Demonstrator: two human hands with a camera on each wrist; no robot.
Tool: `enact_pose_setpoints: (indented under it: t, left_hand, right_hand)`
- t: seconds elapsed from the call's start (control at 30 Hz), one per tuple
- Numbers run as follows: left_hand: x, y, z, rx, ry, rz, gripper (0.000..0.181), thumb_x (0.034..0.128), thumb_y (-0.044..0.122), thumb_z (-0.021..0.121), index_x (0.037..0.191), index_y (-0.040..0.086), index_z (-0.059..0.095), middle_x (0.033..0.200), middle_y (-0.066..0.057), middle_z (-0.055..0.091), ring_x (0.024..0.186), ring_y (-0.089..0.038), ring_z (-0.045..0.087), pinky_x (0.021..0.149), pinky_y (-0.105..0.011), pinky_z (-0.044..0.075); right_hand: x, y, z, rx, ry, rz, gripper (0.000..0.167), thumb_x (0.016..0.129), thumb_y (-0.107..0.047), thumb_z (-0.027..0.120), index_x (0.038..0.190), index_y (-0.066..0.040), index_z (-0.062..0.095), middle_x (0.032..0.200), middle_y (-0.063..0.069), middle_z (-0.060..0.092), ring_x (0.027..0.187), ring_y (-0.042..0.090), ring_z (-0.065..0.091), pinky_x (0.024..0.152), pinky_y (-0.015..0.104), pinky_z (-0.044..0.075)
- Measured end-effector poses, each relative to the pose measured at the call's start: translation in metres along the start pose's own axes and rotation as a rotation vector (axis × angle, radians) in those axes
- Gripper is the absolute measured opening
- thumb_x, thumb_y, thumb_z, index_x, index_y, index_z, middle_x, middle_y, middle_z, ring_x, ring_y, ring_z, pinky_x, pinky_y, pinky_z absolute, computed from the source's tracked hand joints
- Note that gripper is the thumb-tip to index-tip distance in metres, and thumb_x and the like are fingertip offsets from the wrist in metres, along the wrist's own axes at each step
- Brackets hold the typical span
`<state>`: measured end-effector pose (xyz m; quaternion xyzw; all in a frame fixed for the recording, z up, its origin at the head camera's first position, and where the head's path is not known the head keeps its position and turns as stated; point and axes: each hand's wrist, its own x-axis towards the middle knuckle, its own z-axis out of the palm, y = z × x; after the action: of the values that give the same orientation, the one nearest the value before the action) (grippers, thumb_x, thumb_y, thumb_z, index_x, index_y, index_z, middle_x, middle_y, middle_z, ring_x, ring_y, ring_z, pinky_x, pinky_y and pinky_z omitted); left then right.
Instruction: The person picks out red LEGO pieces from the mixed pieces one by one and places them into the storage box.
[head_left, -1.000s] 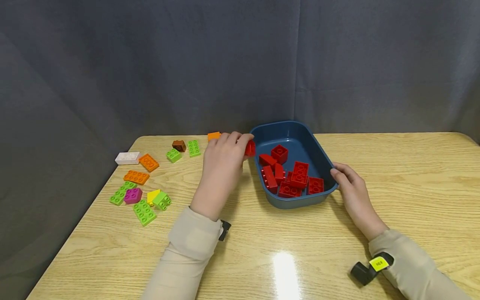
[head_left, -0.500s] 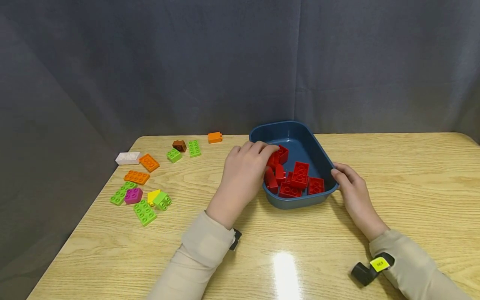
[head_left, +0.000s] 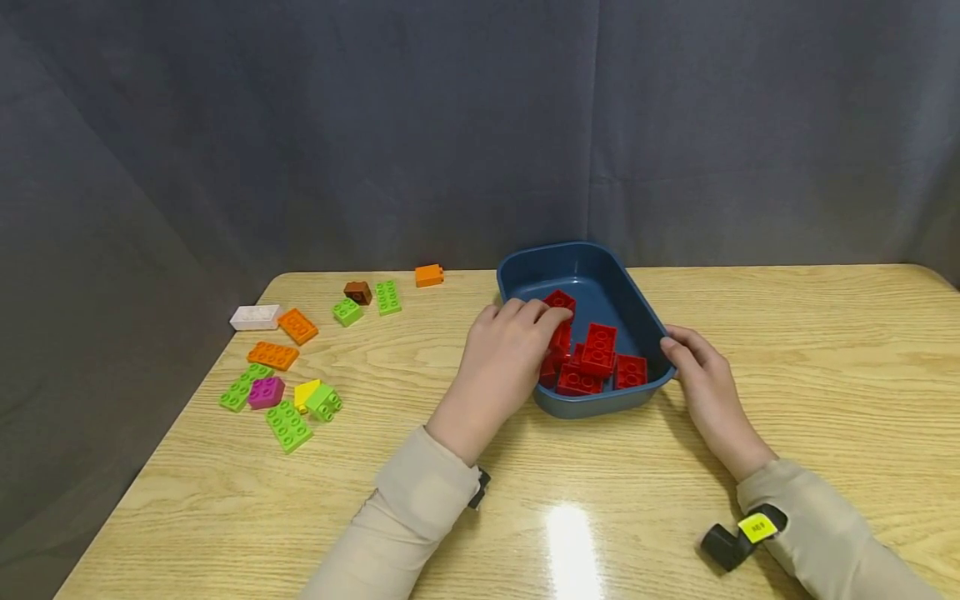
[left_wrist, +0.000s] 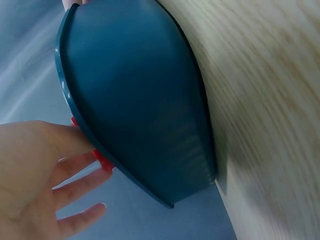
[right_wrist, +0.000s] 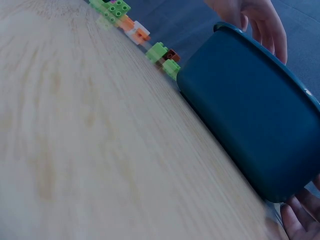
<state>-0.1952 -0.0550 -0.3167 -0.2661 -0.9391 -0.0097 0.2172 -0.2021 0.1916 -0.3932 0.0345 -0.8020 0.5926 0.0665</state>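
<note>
A blue plastic bin [head_left: 600, 406] stands on the table with several red building bricks [head_left: 600, 348] in its near half. My left hand [head_left: 506, 358] reaches over the bin's left rim, fingers down inside. In the left wrist view, its thumb and fingers pinch a red brick [left_wrist: 104, 160] just past the rim; most of that brick is hidden. At the bin's right near corner, my right hand [head_left: 708, 396] grips the rim, thumb on top and fingers along the outer wall. Its fingers [right_wrist: 300, 212] show at the lower right of the right wrist view.
To the left lie scattered bricks: a white brick [head_left: 256, 317], an orange plate [head_left: 273, 355], a magenta brick [head_left: 266, 392], a yellow piece [head_left: 306, 393], a brown brick [head_left: 357, 292] and several green ones [head_left: 289, 426]. One orange brick [head_left: 429, 275] sits near the back edge, before a grey curtain [head_left: 480, 133].
My left hand has carried a red brick rightward, from beside the left rim to inside the bin among the other red bricks. My right hand has stayed on the rim.
</note>
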Motion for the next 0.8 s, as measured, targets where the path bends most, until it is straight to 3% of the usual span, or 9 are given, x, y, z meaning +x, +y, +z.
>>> enact_pose_setpoints:
  t: [0.4, 0.63, 0.8]
  left_hand:
    - [0.0007, 0.0013, 0.0022, 0.012, -0.025, -0.023, 0.049, 0.0863, 0.021, 0.078, 0.133, 0.02, 0.063, 0.122, 0.0, 0.066, 0.11, -0.019, 0.06, 0.091, -0.036, 0.049]
    - [0.0011, 0.0013, 0.0015, 0.011, -0.012, -0.023, 0.044, 0.0866, 0.021, 0.077, 0.129, 0.019, 0.066, 0.12, 0.0, 0.068, 0.107, -0.019, 0.061, 0.088, -0.035, 0.049]
    - [0.0011, -0.0004, -0.0007, -0.009, -0.012, -0.037, 0.036, 0.0908, 0.025, 0.073, 0.126, 0.019, 0.068, 0.118, 0.0, 0.068, 0.105, -0.018, 0.061, 0.084, -0.032, 0.049]
  right_hand:
    - [0.0005, 0.0006, -0.0013, -0.012, -0.008, 0.021, 0.051, 0.106, -0.037, 0.04, 0.141, 0.0, 0.049, 0.132, 0.008, 0.052, 0.109, 0.001, 0.048, 0.087, 0.01, 0.039]
    - [0.0005, 0.0008, -0.0014, -0.021, 0.0, 0.022, 0.051, 0.106, -0.037, 0.04, 0.14, 0.0, 0.049, 0.128, 0.001, 0.054, 0.109, 0.0, 0.048, 0.087, 0.011, 0.04]
    - [-0.001, -0.0002, -0.0027, -0.029, -0.002, 0.023, 0.052, 0.106, -0.038, 0.04, 0.141, -0.001, 0.049, 0.131, 0.006, 0.053, 0.109, 0.001, 0.048, 0.087, 0.012, 0.039]
